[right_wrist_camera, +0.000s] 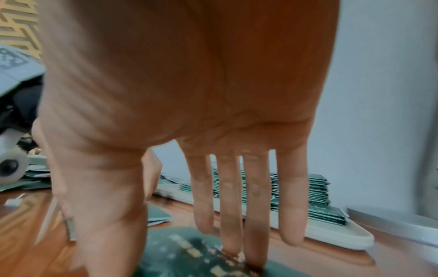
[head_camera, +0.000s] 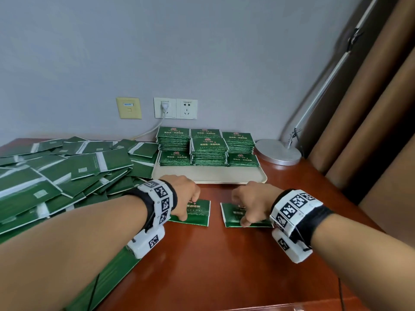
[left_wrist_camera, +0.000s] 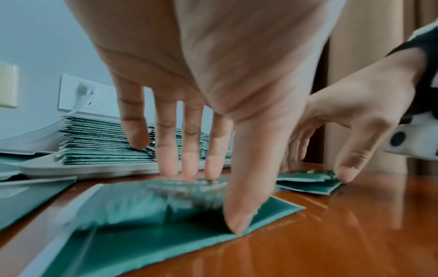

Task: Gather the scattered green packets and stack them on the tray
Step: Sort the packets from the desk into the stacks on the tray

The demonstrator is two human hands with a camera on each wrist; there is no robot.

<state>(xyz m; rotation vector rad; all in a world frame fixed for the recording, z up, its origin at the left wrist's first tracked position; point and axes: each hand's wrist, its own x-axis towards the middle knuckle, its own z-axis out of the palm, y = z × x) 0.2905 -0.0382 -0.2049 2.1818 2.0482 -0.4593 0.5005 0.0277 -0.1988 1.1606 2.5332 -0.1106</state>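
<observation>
Place: a furnished room, perhaps a hotel room or home.
Evidence: polished reddish-brown wooden desk [head_camera: 224, 254], white wall sockets [head_camera: 175, 108], silver desk lamp [head_camera: 278, 152], tan curtains [head_camera: 370, 104].

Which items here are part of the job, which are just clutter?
Job:
- left hand on flat green foil packet
- right hand on second green packet
- loose green packet heap
- cream plastic tray with packet stacks

Clutter:
- silver lamp base
- white wall sockets
</observation>
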